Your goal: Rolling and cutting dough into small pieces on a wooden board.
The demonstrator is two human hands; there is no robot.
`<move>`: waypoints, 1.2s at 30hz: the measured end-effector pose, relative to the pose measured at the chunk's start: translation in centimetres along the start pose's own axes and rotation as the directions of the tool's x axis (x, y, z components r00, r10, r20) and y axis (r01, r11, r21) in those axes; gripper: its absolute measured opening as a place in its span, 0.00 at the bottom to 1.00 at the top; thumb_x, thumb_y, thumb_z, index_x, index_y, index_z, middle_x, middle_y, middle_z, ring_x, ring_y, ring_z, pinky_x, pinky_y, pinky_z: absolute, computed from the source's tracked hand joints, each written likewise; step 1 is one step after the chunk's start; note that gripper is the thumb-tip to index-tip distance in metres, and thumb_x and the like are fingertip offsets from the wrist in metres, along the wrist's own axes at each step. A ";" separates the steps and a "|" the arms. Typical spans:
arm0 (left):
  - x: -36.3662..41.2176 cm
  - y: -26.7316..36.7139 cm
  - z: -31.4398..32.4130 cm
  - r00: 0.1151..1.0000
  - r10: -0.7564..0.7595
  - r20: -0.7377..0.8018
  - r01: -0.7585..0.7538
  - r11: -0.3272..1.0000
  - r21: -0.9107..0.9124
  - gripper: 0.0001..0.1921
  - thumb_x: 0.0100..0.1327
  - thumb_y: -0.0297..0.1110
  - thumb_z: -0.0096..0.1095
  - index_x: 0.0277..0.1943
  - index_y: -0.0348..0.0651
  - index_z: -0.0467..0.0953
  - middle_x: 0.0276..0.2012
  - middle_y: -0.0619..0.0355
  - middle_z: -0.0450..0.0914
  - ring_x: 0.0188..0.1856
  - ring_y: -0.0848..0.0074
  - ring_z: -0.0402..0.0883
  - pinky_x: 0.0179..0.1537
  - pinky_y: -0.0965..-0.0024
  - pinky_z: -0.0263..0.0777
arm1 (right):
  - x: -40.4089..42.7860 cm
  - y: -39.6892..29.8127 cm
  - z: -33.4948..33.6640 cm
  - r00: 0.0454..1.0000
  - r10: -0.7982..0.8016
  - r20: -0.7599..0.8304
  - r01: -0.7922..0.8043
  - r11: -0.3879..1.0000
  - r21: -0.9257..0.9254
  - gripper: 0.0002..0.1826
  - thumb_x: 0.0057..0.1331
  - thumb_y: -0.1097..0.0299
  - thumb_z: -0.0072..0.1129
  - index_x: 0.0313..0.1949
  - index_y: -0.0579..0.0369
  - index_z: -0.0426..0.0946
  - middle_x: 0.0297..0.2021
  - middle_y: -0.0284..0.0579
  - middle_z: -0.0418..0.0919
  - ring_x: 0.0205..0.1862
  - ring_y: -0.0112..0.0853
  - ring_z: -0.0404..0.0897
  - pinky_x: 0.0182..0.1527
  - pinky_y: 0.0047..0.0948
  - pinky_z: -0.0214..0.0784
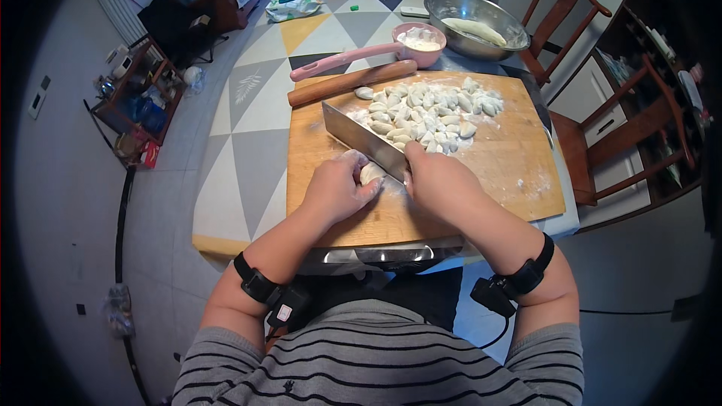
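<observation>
A small lump of dough (371, 173) rests on the wooden cutting board (496, 175), with my left hand (340, 183) curled around it. The fingers are dusted with flour. My right hand (437, 177) grips the handle of a broad cleaver (364, 142), whose blade stands on edge just beyond the dough lump; whether it touches the dough I cannot tell. Many cut dough pieces (423, 110), coated in flour, lie in a loose pile past the blade. Part of the nearest pieces is hidden behind the cleaver and my right hand.
A wooden rolling pin (352, 83) lies along the board's far edge. Behind it is a pink long-handled scoop (344, 61) holding flour (420, 39). A steel bowl (513, 48) contains a dough roll (474, 31). A wipes pack (294, 5) sits far left; wooden chairs (626, 121) flank the right.
</observation>
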State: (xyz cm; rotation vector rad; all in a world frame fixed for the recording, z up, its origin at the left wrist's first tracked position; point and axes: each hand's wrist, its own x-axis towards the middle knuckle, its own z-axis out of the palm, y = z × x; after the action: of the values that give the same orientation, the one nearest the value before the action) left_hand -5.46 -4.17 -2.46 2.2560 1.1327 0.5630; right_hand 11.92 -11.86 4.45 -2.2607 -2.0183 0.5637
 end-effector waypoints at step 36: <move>-0.6 -2.1 0.8 0.954 0.268 -0.132 -0.269 0.963 0.018 0.07 0.55 0.29 0.68 0.36 0.41 0.78 0.38 0.51 0.75 0.36 0.58 0.80 0.39 0.60 0.77 | 1.1 0.4 1.3 0.985 -0.102 -0.138 0.120 0.984 0.130 0.13 0.68 0.65 0.50 0.46 0.60 0.68 0.39 0.60 0.81 0.42 0.56 0.81 0.44 0.51 0.73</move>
State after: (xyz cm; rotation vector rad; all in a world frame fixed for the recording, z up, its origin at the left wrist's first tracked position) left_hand -6.56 -3.82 -4.52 2.4198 0.8891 0.8322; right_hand 12.02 -11.15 2.88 -2.0362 -1.9627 0.5144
